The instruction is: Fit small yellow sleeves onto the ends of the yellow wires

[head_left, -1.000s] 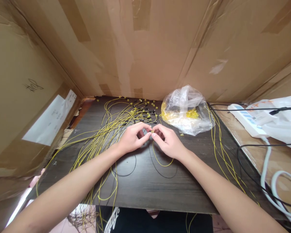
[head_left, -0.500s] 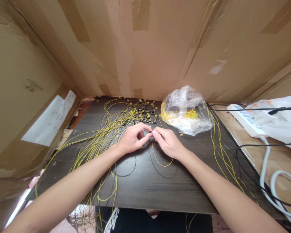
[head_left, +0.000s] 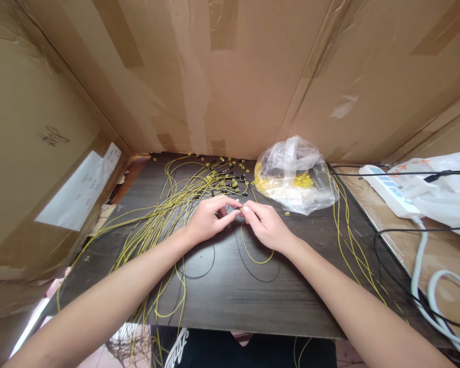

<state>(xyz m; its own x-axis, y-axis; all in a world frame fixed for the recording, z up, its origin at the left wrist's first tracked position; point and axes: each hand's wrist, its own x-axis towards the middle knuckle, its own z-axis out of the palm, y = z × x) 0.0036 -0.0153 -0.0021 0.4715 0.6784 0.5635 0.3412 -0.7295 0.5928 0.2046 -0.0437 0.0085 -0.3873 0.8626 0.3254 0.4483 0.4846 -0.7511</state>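
My left hand (head_left: 209,217) and my right hand (head_left: 265,222) meet fingertip to fingertip above the dark table. Both are closed in a pinch around a tiny piece, mostly covered by the fingers, with a yellowish spot showing. From under my right hand a thin yellow wire (head_left: 257,262) loops down and back up toward the fingertips. A thin black wire (head_left: 253,276) curves on the tabletop below. Just behind my left hand lie wire ends with black connectors (head_left: 237,192) and small yellow caps (head_left: 234,182) scattered among them.
A clear plastic bag (head_left: 287,158) with yellow pieces sits behind my right hand. Bundled yellow wires (head_left: 153,225) spread across the left; more hang at right. Cardboard walls (head_left: 253,76) enclose the dark table (head_left: 291,306). A white power strip (head_left: 389,189) lies right, beside cables.
My hands stay almost in place, with a slight shift of the fingertips. The dark piece between them is now more covered, and a yellowish spot shows there.
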